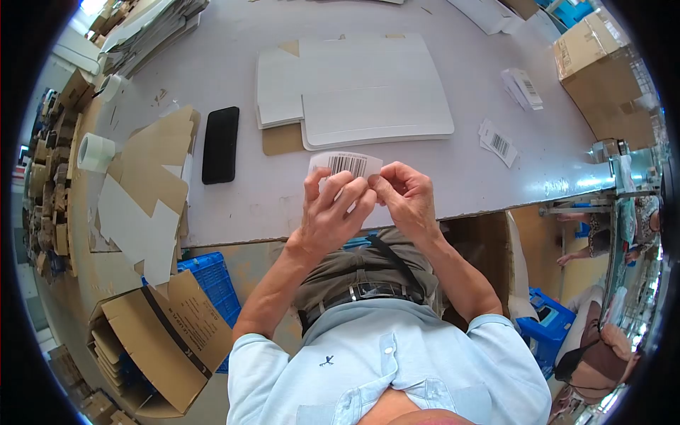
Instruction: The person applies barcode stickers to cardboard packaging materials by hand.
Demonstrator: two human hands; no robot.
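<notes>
A: In the head view, where is the white barcode label [346,161]?
B: Between the two hands, near the table's [258,209] front edge. The left hand [331,212] has its fingers bent over the label's lower left part; its thumb is out of sight, so I can't tell how it grips underneath.
A: And the right hand [412,200]?
B: Thumb and forefinger are brought together at the label's right edge, pinching it, the other fingers curled in. Neither hand is spread.
A: How does the label lie?
B: Its long axis runs roughly left to right, printed bars facing up toward the head.
A: And against the flat white cardboard blanks [379,106]?
B: They lie straight beyond it, away from the body, long side also running left to right. In this view the label sits just short of their near edge, the left hand's side of their middle. How high it is above the table, I can't tell.
A: Which hand is nearer the loose barcode labels [499,144]?
B: The right; they lie well apart from it, off to that side.
</notes>
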